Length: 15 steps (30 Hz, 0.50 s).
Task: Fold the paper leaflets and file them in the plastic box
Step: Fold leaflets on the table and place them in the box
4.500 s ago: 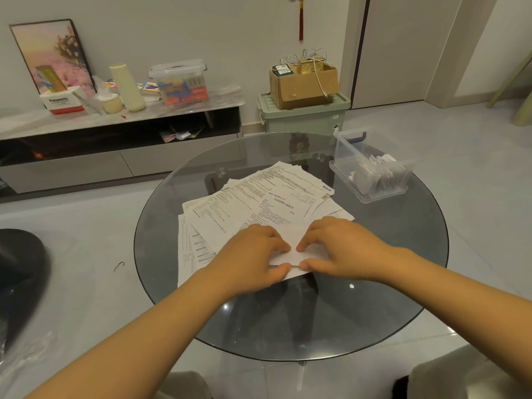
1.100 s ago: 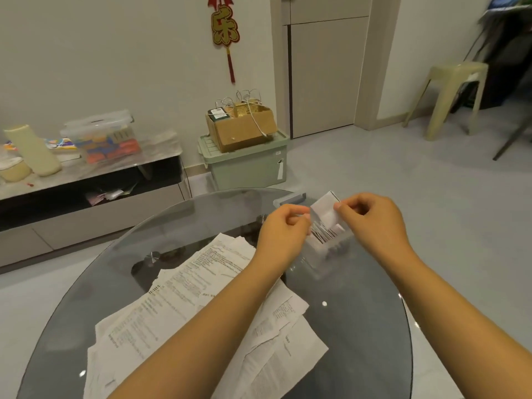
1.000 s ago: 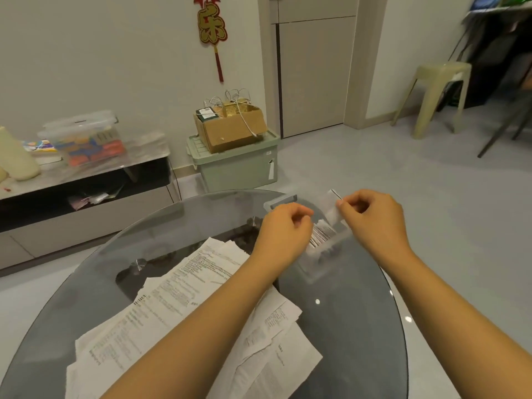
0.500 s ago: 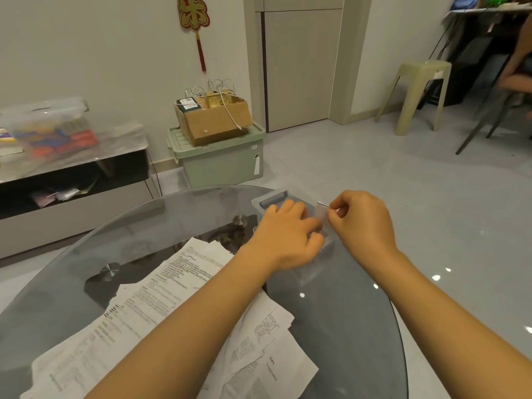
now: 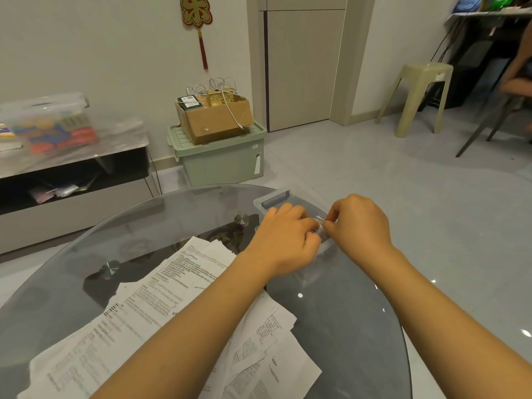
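A folded leaflet [image 5: 321,232] sits over the clear plastic box [image 5: 275,198] at the bench's [image 5: 345,326] far right, mostly hidden between both hands. Right hand [image 5: 358,223] pinches its edge; left hand [image 5: 288,237] curls against it, its grip unclear. Unfolded leaflets [image 5: 172,306] lie near-left, partly cut off.

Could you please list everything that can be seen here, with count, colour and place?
table: one, round grey glass, foreground
leaflets: a loose heap, white, printed, on the table's left
plastic box: one, clear, at the table's far edge, mostly behind the hands
folded leaflet: one, white, at the box between the hands
bin: one, pale green, on the floor by the wall
carton: one, brown, on the bin
stool: one, beige, right rear
console: one, low, left wall
ornament: one, red and gold, on the wall
left hand: over the box
right hand: pinches the folded leaflet
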Each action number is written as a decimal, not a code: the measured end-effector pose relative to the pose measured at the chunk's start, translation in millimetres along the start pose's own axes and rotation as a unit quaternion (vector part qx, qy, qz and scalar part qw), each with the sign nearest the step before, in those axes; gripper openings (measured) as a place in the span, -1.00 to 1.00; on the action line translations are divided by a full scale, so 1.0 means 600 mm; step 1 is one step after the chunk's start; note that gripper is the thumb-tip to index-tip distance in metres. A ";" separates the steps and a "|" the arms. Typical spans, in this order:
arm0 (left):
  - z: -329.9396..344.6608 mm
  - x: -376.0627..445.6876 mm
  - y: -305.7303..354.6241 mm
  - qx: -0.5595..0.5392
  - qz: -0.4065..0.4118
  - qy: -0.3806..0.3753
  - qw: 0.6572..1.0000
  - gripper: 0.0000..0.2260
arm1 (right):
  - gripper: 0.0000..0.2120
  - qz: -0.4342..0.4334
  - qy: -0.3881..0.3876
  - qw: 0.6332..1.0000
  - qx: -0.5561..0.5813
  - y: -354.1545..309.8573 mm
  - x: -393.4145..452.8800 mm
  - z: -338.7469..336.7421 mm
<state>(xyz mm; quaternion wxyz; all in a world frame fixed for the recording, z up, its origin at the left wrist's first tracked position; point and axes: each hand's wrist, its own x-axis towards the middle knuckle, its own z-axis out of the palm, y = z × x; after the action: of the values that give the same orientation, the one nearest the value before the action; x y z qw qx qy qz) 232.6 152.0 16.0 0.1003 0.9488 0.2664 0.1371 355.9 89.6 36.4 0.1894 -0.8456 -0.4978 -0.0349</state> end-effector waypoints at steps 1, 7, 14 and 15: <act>0.000 -0.001 0.001 0.003 0.003 0.001 1.000 -0.29 | -0.84 -0.002 -0.010 1.000 -0.005 0.000 0.000 -0.001; -0.005 0.002 0.001 0.016 0.009 -0.023 1.000 -0.31 | -0.79 -0.012 -0.049 0.998 0.031 0.008 -0.001 -0.009; -0.013 0.018 0.004 0.061 -0.005 -0.105 0.993 -0.44 | -0.75 -0.001 -0.026 0.997 0.070 0.025 -0.007 -0.008; -0.018 0.020 0.004 0.044 -0.004 -0.115 0.992 -0.46 | -0.75 -0.005 -0.026 0.997 0.078 0.027 -0.008 -0.009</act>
<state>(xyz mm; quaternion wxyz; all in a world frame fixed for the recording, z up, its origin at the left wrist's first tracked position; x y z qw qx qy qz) 240.2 157.6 29.0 0.0893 0.9606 0.2627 0.0152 368.1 76.9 35.4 0.2414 -0.8265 -0.5079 0.0251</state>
